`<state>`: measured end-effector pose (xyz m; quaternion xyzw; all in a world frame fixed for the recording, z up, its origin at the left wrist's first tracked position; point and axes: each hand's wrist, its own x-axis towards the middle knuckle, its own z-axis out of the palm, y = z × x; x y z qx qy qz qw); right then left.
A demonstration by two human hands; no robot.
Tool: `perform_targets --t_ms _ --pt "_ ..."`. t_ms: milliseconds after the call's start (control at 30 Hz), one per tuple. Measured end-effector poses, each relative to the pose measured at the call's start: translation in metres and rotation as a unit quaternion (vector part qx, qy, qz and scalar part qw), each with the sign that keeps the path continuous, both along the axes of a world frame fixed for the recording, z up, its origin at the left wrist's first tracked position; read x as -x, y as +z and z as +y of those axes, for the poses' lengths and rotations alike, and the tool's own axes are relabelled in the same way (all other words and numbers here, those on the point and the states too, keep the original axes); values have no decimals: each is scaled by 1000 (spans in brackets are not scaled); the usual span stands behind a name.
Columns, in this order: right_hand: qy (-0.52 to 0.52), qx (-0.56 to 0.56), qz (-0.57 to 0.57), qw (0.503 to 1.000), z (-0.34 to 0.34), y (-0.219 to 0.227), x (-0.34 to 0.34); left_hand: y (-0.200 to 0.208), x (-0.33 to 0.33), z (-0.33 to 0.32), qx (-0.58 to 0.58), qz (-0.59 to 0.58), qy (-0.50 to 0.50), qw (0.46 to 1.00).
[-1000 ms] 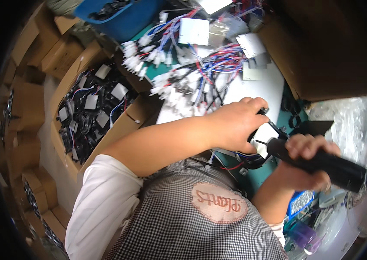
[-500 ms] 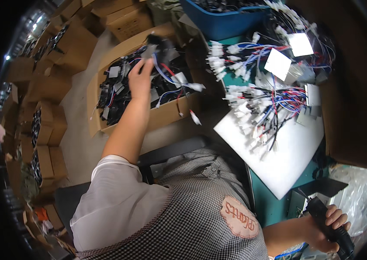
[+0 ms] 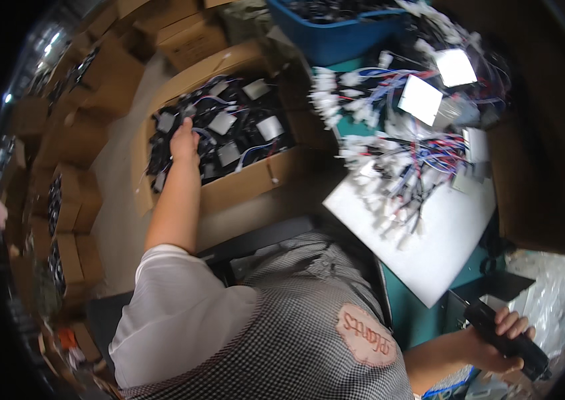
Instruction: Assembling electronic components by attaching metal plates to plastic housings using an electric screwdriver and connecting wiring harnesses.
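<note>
My left hand (image 3: 186, 141) reaches down into an open cardboard box (image 3: 219, 195) at the upper left. Its fingers close on a black part with thin wires (image 3: 188, 112), which blends with the similar pieces around it. Several black parts with silvery square plates (image 3: 222, 123) and coloured wires fill the box. At the lower right, my right hand (image 3: 496, 343) grips a black powered screwdriver (image 3: 510, 341), its thin bit pointing up and left. The screwdriver is held beside the bench, near a dark open box (image 3: 496, 288).
A white board (image 3: 429, 250) lies on the green bench (image 3: 408, 300), with bundled wires and white connectors (image 3: 389, 177) over its far end. Behind stands a blue bin (image 3: 336, 33). Clear plastic bags (image 3: 556, 300) lie at right; cardboard cartons (image 3: 86, 133) line the left.
My left hand has moved left and lower into the box, bringing down the black wired part that was lifted above it. My right hand keeps the screwdriver, almost unmoved.
</note>
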<state>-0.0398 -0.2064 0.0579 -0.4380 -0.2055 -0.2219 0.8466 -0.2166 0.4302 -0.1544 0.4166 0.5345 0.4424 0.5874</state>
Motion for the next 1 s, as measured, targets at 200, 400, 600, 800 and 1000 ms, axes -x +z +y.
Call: perform_targets --t_ms 200,400,600,800,1000 --pt "44 -34 -17 998 20 -16 -2 92 -109 -89 -223 20 -231 947" --pt "-21 -28 3 999 13 -31 9 174 -195 -216 -359 -56 -457 812" --pt "-15 -72 37 997 2 -42 8 240 -271 -335 -560 -109 -601 560" --pt "21 -94 83 992 1 -38 11 239 -380 -427 -650 39 -636 414" --pt "9 -91 102 991 -5 -32 11 216 -510 -489 -713 253 -586 289"
